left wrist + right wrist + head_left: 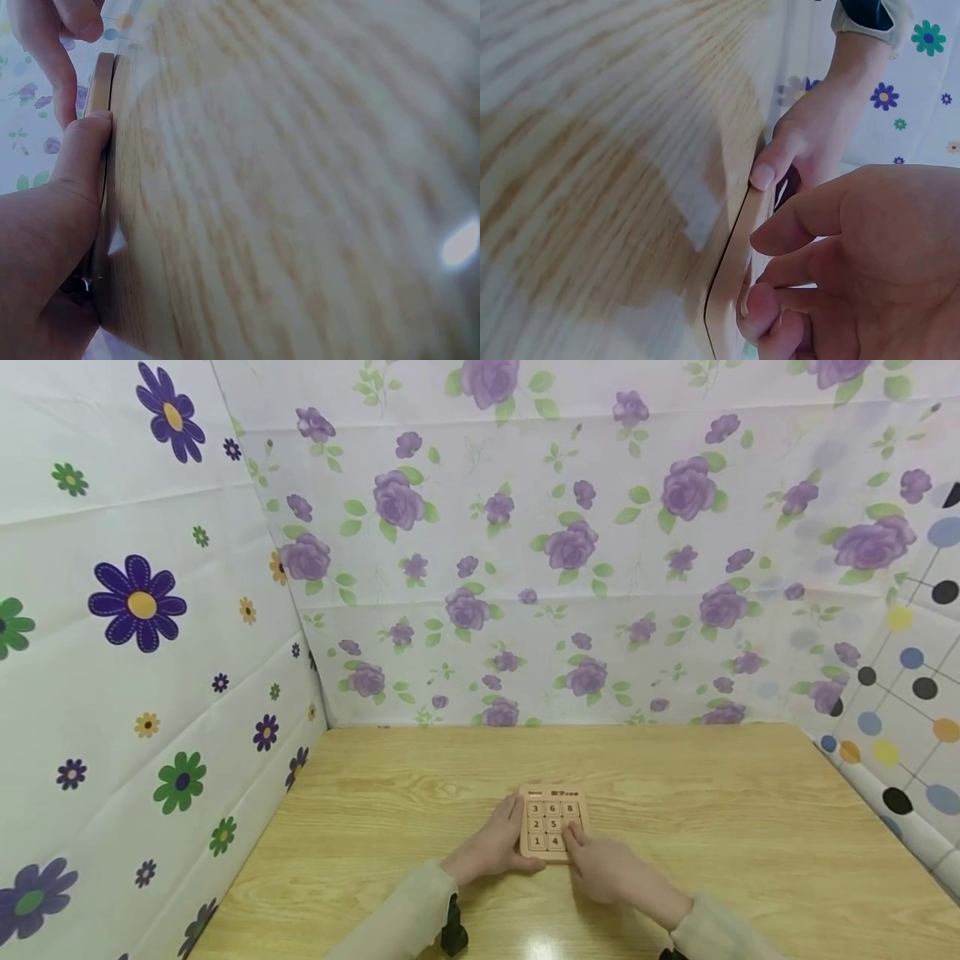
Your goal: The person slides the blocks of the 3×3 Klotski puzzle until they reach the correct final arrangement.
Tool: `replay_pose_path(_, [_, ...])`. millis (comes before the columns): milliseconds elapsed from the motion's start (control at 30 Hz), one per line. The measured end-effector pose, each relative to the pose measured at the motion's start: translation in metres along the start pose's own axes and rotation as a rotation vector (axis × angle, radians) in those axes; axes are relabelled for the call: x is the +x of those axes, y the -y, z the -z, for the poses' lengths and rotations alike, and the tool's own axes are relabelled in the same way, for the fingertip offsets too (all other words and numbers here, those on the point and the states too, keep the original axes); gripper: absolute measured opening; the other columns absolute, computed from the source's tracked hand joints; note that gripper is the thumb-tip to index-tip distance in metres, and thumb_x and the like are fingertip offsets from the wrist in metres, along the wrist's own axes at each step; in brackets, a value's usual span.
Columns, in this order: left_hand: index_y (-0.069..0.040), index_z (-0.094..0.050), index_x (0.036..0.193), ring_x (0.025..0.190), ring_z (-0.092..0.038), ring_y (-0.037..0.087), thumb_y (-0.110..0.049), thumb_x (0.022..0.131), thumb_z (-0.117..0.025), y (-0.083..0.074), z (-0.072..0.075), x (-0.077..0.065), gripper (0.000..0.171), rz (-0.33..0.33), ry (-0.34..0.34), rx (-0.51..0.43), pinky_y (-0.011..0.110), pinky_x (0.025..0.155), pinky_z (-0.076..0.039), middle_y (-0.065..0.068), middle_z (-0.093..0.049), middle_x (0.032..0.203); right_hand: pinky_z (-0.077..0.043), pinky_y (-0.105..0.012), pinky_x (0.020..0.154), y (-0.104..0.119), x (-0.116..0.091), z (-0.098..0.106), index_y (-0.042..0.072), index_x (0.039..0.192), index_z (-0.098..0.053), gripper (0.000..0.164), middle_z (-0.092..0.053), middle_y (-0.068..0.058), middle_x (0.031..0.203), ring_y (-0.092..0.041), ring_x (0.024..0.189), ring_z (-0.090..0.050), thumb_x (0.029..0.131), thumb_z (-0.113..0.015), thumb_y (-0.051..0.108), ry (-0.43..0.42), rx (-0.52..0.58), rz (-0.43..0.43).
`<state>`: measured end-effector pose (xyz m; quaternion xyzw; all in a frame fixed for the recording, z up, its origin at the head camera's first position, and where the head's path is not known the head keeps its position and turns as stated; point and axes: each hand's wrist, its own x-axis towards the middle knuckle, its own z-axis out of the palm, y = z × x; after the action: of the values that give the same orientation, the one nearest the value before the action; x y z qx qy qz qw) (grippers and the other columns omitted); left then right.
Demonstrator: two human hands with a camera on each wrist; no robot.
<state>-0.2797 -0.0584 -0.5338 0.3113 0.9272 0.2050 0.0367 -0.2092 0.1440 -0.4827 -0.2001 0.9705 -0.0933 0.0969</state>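
Note:
A wooden number slide puzzle (556, 791) lies flat on the table, its square tiles in a frame; 3, 6, 8, 2, 5, 1 and 4 are readable. My left hand (491, 845) holds the frame from the left, fingers along the side and thumb (88, 142) against the near edge. In the head view my right hand (606, 867) has its fingertips on the tiles at the right side, covering the lower right part. The right wrist view shows the right thumb (787, 229) apart from the frame's edge and some other fingers bent.
The wood-grain table (420, 777) extends around the puzzle. Flowered cloth (525, 635) hangs behind it, daisy-print cloth (90, 693) on the left and dotted cloth (892, 693) on the right. A black wrist device (453, 931) sits at the left sleeve.

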Motion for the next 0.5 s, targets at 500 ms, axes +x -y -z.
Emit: replay_pose_path(500, [0.009,-0.017,0.150,0.142,-0.032,0.032,-0.048,0.073,-0.080,-0.001,0.001,0.000,0.114,-0.040,-0.034,0.002,0.040,0.120,-0.028,0.022,-0.029,0.152,-0.055,-0.030,0.059,0.012,-0.004,-0.002,-0.004,0.142,-0.043,0.052,-0.042,-0.022,0.149,-0.018,0.056,-0.050,0.095,-0.052,0.017,-0.011,-0.023,0.031])
